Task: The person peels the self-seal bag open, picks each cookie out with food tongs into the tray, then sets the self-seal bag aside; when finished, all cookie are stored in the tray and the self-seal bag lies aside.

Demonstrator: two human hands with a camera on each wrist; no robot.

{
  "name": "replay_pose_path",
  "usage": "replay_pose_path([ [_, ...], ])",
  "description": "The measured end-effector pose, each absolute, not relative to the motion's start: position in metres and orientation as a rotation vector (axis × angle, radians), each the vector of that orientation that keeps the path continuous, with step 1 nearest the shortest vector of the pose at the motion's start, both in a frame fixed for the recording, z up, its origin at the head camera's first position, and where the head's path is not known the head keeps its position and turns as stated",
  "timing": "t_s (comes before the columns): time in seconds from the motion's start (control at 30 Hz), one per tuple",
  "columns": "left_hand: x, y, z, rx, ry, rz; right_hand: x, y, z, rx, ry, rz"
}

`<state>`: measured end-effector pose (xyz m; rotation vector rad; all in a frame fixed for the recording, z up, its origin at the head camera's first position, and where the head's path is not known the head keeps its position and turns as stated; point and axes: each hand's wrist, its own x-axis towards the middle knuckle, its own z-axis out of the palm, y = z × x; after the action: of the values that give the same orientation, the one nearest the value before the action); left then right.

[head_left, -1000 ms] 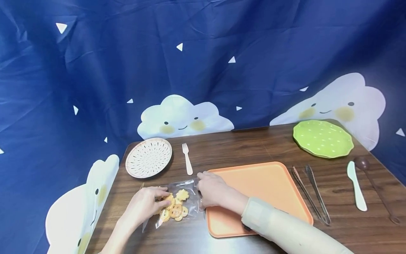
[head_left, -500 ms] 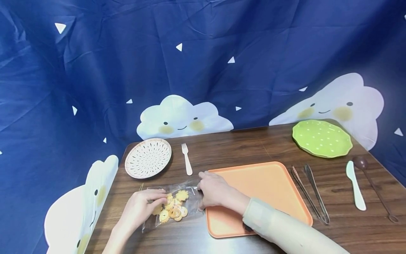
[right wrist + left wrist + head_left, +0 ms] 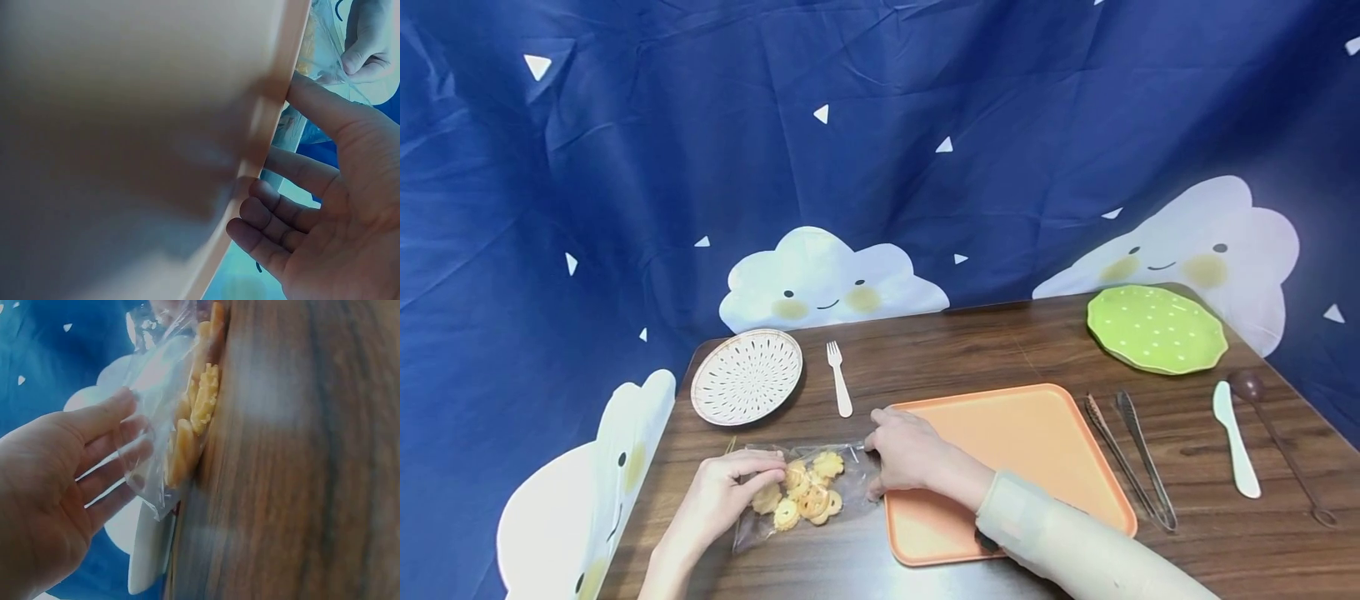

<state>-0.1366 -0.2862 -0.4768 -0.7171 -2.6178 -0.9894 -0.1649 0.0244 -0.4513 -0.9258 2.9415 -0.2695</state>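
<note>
A clear plastic bag [image 3: 859,477] of small golden cookies [image 3: 811,493] lies flat on the table. My left hand [image 3: 721,493] pinches the bag's upper film at its left end; the left wrist view shows the film raised between thumb and fingers, over cookies [image 3: 203,403] lying low against the table. My right hand [image 3: 912,452] is at the bag's right end, beside the left rim of the orange tray [image 3: 1015,442]. In the right wrist view its thumb and forefinger reach, fairly straight and spread apart, to the tray rim [image 3: 284,94], with their tips hidden; the other fingers are loosely bent.
Behind the bag are a white patterned plate [image 3: 748,377] and a small fork [image 3: 839,380]. Right of the tray lie metal tongs [image 3: 1138,458], a pale green knife [image 3: 1236,442] and a long brown spoon [image 3: 1285,450]. A green dotted plate [image 3: 1157,329] sits at the back right.
My left hand has drawn back a little to the left, off the cookies, and pinches the film, showing more of the cookies. The right hand has stayed nearly still.
</note>
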Motion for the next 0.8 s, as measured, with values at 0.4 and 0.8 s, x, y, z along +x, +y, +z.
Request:
replay_pose_path([
  [0.4, -0.141, -0.283, -0.471, -0.662, -2.609, -1.052, -0.166, 0.039, -0.428, -0.980, 2.999, -0.304],
  [0.8, -0.130, -0.281, -0.477, -0.552, -2.648, -1.104, -0.147, 0.154, -0.395, -0.304, 3.240, -0.483],
])
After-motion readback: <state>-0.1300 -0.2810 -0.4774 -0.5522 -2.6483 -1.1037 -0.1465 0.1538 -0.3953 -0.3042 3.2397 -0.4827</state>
